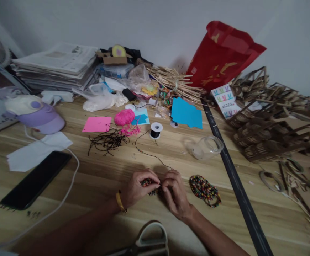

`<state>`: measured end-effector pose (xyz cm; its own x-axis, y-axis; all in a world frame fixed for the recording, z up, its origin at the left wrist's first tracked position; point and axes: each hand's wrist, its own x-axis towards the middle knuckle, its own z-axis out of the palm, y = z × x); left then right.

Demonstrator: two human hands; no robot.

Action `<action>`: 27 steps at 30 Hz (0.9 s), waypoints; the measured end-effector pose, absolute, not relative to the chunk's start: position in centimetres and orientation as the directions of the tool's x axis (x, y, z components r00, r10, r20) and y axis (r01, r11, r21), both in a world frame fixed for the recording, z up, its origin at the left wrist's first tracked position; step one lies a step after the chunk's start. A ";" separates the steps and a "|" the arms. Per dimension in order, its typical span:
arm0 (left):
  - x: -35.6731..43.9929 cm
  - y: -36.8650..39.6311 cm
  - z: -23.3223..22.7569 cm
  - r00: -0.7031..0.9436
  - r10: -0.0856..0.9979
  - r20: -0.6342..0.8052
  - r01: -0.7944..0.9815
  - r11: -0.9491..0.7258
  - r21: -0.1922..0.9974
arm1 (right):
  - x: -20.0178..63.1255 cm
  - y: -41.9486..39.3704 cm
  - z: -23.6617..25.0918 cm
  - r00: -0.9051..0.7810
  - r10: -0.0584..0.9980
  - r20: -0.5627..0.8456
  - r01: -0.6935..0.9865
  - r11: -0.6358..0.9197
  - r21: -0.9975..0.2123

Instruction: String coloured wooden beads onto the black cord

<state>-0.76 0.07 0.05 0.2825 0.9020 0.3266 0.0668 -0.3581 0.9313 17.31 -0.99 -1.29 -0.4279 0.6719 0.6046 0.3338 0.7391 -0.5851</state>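
My left hand (137, 188) and my right hand (175, 193) meet over the wooden table (96, 177), fingertips pinched together on a short string of small coloured beads (147, 183). A thin black cord (155, 156) runs from my fingers back to a spool of black thread (156, 130). Just right of my right hand lies a pile of finished coloured bead strands (205, 190). A gold band circles my left wrist.
A black phone (36, 179) with a white cable lies at left, near white paper and a purple cap (34, 113). Scissors (149, 241) sit at the near edge. Behind are a clear jar (206, 147), pink yarn, coloured paper, newspapers, a red bag and cardboard pieces.
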 end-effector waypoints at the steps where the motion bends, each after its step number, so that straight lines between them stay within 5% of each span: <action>1: -0.8 0.1 0.0 0.280 0.900 0.333 0.067 -0.364 0.929 | 17.3 -1.0 -1.3 -0.428 0.671 0.605 0.332 0.740 -0.585; 13: -0.9 0.1 0.0 0.285 0.892 0.352 0.084 -0.389 0.917 | 17.2 -0.9 -1.2 -0.433 0.679 0.593 0.326 0.731 -0.599; 27: -1.1 0.0 0.4 0.342 0.921 0.188 0.053 -0.219 0.974 | 17.3 -1.0 -1.2 -0.418 0.693 0.587 0.339 0.719 -0.607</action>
